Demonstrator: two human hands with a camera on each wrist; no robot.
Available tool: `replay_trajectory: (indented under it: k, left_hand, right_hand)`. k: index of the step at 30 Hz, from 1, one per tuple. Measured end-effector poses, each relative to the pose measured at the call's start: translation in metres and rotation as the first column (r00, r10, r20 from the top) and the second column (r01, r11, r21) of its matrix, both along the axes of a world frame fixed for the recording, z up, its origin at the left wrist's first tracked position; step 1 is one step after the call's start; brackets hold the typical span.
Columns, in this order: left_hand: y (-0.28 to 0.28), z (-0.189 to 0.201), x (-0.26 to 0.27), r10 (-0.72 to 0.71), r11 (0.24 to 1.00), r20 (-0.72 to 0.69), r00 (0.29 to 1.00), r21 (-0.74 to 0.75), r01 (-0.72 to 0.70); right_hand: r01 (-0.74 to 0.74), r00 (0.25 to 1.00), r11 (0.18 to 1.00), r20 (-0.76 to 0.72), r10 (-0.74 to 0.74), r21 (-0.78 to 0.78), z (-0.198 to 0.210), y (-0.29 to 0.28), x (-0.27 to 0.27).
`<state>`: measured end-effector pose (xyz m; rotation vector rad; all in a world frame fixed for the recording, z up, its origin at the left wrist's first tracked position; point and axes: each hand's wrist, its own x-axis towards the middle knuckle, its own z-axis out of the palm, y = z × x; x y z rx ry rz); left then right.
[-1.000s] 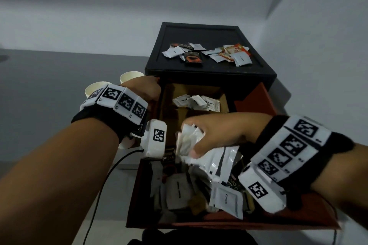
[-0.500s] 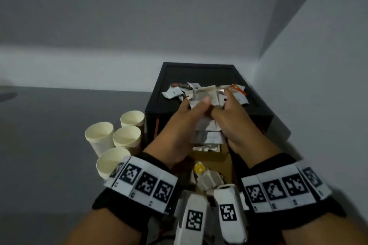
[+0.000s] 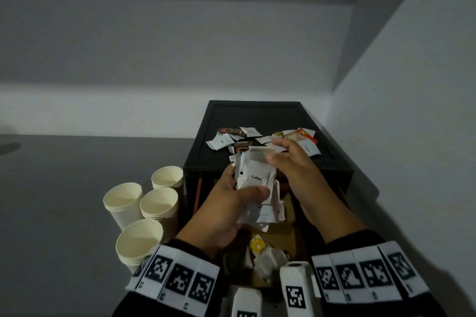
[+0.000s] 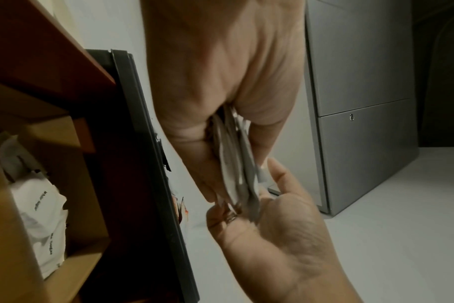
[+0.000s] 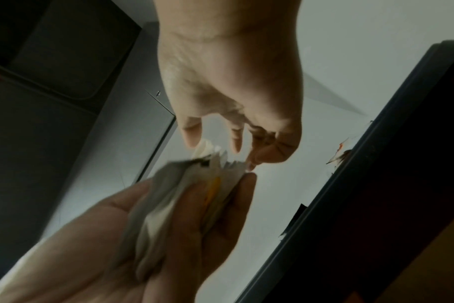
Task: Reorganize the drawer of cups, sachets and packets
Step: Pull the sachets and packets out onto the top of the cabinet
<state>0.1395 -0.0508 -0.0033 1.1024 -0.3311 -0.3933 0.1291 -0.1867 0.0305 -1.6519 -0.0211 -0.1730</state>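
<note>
Sachet bundle held at frame centre, above the open drawer

The sachet bundle is light, thin, slippery film; it should be gripped across the flat faces, since loose edges may fan out. The left hand clamps it with thumb over fingers; the right hand pinches the top sachet. More sachets lie on the black cabinet; paper cups stand lower left.

Dim, greyish light throughout, with the drawer below the hands in deep shadow. Wide-angle bending curves the walls at the edges. Both wrist views blur the sachet bundle and nearby fingers.
</note>
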Motion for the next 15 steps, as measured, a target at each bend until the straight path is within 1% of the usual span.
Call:
replay_trajectory:
  k: [2,4,5,6,9,10,11,12,13,15]
  left_hand:
    - [0.000,-0.002,0.001,-0.006,1.000,-0.021,1.000,0.013,0.006]
    - [0.000,-0.004,0.002,-0.011,1.000,-0.030,0.999,0.010,0.011]
    - [0.000,-0.006,0.003,-0.012,1.000,-0.034,0.999,0.006,0.012]
    - [0.000,-0.007,0.003,-0.014,1.000,-0.038,0.999,0.003,0.014]
    - [0.004,-0.010,0.006,-0.006,1.000,-0.054,0.999,-0.013,0.005]
    - [0.005,-0.011,0.007,0.007,1.000,-0.061,0.998,-0.024,-0.009]
    - [0.007,-0.011,0.008,0.023,0.999,-0.070,0.997,-0.037,-0.026]
    - [0.009,-0.011,0.009,0.041,0.998,-0.080,0.996,-0.049,-0.045]
    - [0.010,-0.011,0.010,0.060,0.996,-0.087,0.994,-0.057,-0.065]
    - [0.012,-0.011,0.011,0.104,0.993,-0.091,0.990,-0.050,-0.109]
  right_hand:
    - [0.014,0.997,0.988,0.074,-0.003,-0.153,-0.001,-0.001,0.005]
    - [0.076,0.987,0.960,0.159,-0.033,-0.270,0.000,0.000,0.006]
    - [0.125,0.979,0.953,0.189,-0.073,-0.277,-0.001,-0.001,0.008]
    - [0.168,0.972,0.956,0.202,-0.120,-0.241,-0.002,-0.002,0.010]
    - [0.289,0.944,0.954,0.191,-0.270,-0.076,-0.002,-0.012,0.013]
    - [0.302,0.940,0.953,0.173,-0.294,-0.022,-0.002,-0.018,0.013]
    - [0.303,0.943,0.953,0.143,-0.300,-0.001,-0.001,-0.022,0.012]
    - [0.289,0.954,0.957,0.096,-0.286,-0.022,0.000,-0.026,0.010]
    - [0.246,0.969,0.965,0.034,-0.244,-0.092,0.001,-0.030,0.008]
    - [0.074,0.987,0.955,-0.117,-0.112,-0.289,-0.001,-0.030,0.005]
